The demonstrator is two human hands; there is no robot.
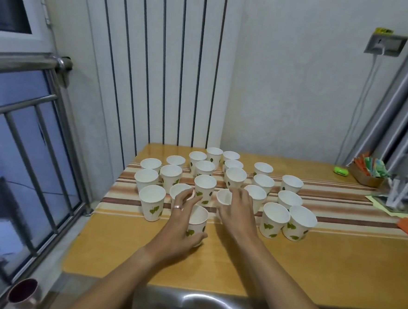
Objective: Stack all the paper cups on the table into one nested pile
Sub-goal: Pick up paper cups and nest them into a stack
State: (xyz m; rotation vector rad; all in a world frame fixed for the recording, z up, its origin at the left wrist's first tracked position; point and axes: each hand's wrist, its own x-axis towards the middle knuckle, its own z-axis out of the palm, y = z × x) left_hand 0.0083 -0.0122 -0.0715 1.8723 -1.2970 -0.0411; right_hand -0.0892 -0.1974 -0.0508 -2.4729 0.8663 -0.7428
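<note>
Paper, white with green leaf prints, is what the left hand (181, 221) grips: its thumb and fingers wrap the side of 1 paper cup (197, 223) standing upright on the bare wood of the table (335, 267), just in front of the striped runner's near edge. A ring (177, 207) shows on one finger of that hand. The right hand (236, 211) is spread, fingers loosely apart, palm down, over a second cup (224, 196) that stands on the striped runner (339, 205); its fingertips reach the cup's rim, but whether they actually grasp it cannot be told.

Around both hands, the other cups (235, 178) stand upright and single, none nested, spread over the runner in loose rows from the table's left edge toward its middle and back to the far edge. Nearest on the left is 1 cup (151, 202) at the runner's near edge; on the right, 2 cups (287, 221) stand touching side by side, also at the near edge.

At the table's far right corner sit a small green object (341, 171), a cardboard box of coloured packets (367, 171) and some papers (388, 203). Beyond the left edge is a barred window (29, 154), behind the far edge a white ribbed radiator (161, 62). A dark cup (23, 291) stands on the sill at lower left.
</note>
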